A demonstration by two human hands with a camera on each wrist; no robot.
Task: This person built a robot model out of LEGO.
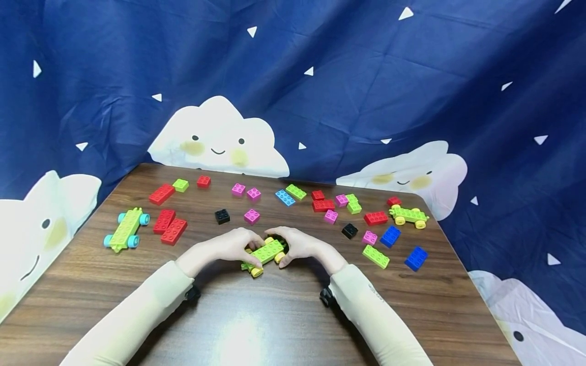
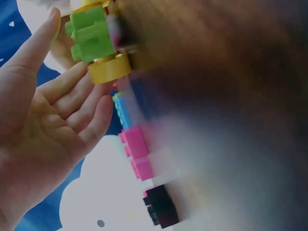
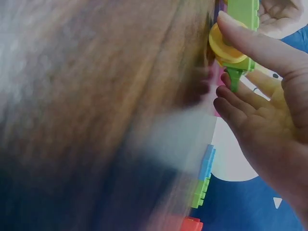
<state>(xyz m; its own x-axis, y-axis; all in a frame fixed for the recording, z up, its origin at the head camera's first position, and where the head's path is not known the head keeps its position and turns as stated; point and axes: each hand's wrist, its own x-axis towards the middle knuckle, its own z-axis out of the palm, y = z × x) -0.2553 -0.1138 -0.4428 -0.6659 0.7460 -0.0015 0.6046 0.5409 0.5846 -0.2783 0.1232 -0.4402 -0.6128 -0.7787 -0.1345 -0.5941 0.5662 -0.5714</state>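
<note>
Both hands meet at the middle of the dark wooden table [image 1: 284, 315], around a green toy car base with yellow wheels [image 1: 264, 252] that lies flat on the tabletop, angled a little. The left hand [image 1: 231, 245] cups the car's left end with fingers curved over it; from the left wrist view its fingertips [image 2: 103, 86] touch a yellow wheel [image 2: 109, 70] while the palm stays fairly open, so the hold is a light pinch rather than a tight clasp. The right hand [image 1: 297, 245] covers the other end, and the right wrist view shows a finger [image 3: 250, 41] pressed onto a yellow wheel [image 3: 225, 48] with the other fingers loosely curled beside the green end. Across the far half of the table, loose bricks lie scattered: red bricks [image 1: 168, 226] at the left beside a green car base with blue wheels [image 1: 126, 230], a black brick [image 1: 222, 216] and pink brick [image 1: 251, 216] just beyond the hands, and blue bricks [image 1: 416, 258] and a long green brick [image 1: 376, 256] at the right. Another green car base with yellow wheels [image 1: 409, 215] sits near the far right edge, before the navy cloud-print cloth [image 1: 348, 76]
</note>
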